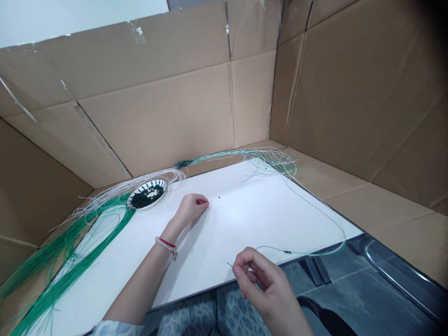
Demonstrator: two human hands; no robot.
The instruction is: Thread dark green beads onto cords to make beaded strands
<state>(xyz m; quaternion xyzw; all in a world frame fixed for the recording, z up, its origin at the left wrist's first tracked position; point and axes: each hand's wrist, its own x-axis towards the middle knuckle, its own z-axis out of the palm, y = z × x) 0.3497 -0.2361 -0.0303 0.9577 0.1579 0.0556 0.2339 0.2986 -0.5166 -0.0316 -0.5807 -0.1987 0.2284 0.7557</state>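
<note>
My left hand [192, 206] is over the white board with its fingertips pinched together; whatever they hold, if anything, is too small to make out. A tiny dark bead [219, 197] lies just right of those fingertips. My right hand [261, 280], near the board's front edge, has thumb and forefinger closed on a thin green cord [331, 254]. A short dark tip of the cord pokes out left of the pinch. Behind the hand the cord curves right, carrying a small dark cluster [287, 252], apparently beads, and loops past the board's edge.
A patterned dish [164, 191] of dark green beads stands at the back left. Around it lie green cords [87, 252] and white cords [115, 189]. Another bundle [217, 155] with a dark beaded end spans the back edge. Cardboard walls [168, 112] enclose the white board [266, 219].
</note>
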